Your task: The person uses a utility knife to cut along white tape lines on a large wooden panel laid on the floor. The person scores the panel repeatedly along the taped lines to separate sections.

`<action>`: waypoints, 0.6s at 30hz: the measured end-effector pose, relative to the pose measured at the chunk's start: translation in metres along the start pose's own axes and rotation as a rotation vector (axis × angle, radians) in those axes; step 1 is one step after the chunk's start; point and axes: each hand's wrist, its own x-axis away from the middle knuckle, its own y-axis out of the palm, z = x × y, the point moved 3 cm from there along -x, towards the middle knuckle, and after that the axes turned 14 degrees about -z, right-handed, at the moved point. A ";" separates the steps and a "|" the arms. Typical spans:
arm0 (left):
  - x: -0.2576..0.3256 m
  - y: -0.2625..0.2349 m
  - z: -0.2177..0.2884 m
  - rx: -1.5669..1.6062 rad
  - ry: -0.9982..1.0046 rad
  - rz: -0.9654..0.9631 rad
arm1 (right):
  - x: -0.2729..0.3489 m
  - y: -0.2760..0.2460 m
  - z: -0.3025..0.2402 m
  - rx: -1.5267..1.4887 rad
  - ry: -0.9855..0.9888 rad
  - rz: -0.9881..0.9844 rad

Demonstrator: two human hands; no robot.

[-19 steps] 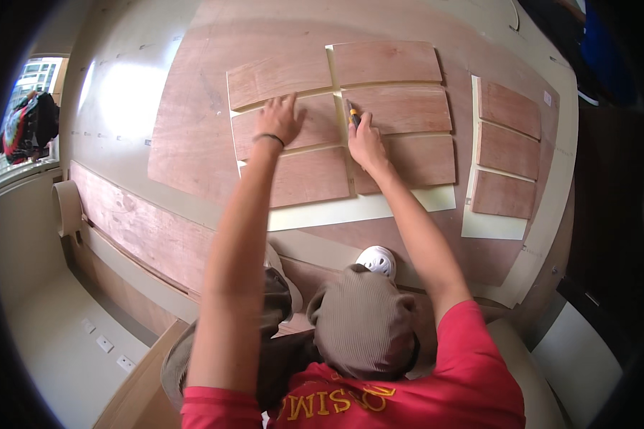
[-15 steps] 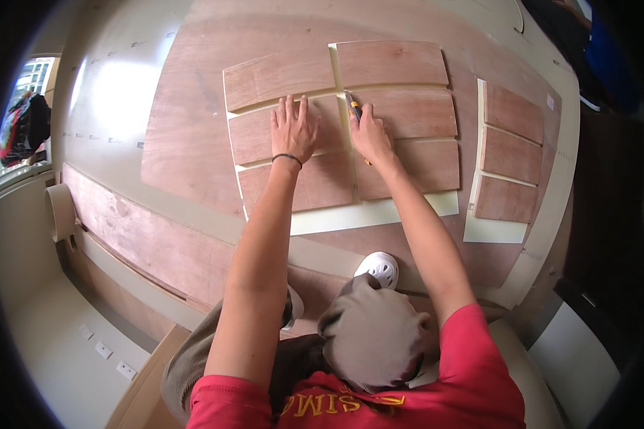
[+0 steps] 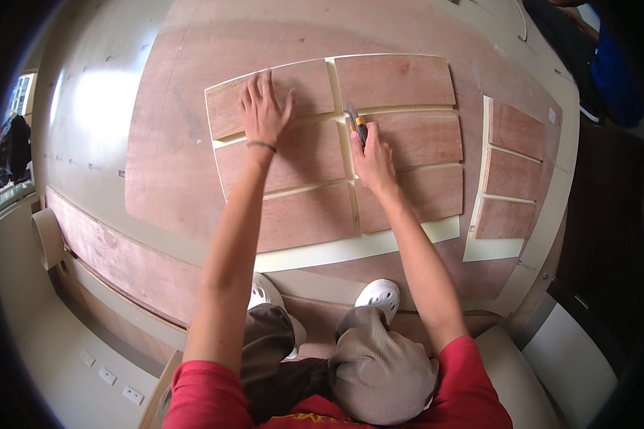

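Several rectangular reddish-brown wood panels [image 3: 411, 79] lie in a grid on a cream sheet [image 3: 350, 248], with pale gaps between them. My left hand [image 3: 263, 109] presses flat, fingers spread, on the upper left panel [image 3: 225, 107]. My right hand [image 3: 372, 159] grips a utility knife [image 3: 357, 126] with an orange and black handle. Its tip rests in the vertical gap between the two columns of panels.
A second cream strip with three smaller panels [image 3: 511, 171] lies to the right. Everything rests on a big plywood board [image 3: 193, 50]. My knees and white shoes [image 3: 379, 294] are at the board's near edge. Another person in blue [image 3: 612, 71] is at the upper right.
Both hands have slid farther up the panel grid: the left from the middle left panel to the upper left one, the right with the knife up along the central gap.
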 end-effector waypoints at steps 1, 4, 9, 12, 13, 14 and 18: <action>-0.021 0.003 -0.015 -0.095 0.073 0.040 | -0.001 0.000 -0.005 -0.022 -0.006 0.004; -0.049 -0.004 -0.011 -0.138 0.118 -0.235 | 0.001 0.000 0.003 -0.029 0.010 0.027; -0.067 -0.022 -0.009 0.003 0.126 -0.446 | 0.001 -0.001 0.007 -0.031 -0.009 0.102; -0.067 -0.019 -0.023 0.018 0.140 -0.455 | -0.002 -0.001 0.007 -0.041 -0.013 0.085; -0.067 -0.019 -0.025 0.027 0.138 -0.470 | -0.002 0.000 0.006 -0.028 -0.021 0.080; -0.067 -0.017 -0.028 0.117 0.177 -0.318 | -0.002 0.002 0.004 -0.015 -0.030 0.074; -0.082 -0.012 0.006 -0.015 0.015 -0.518 | -0.016 -0.013 0.007 -0.102 -0.114 0.135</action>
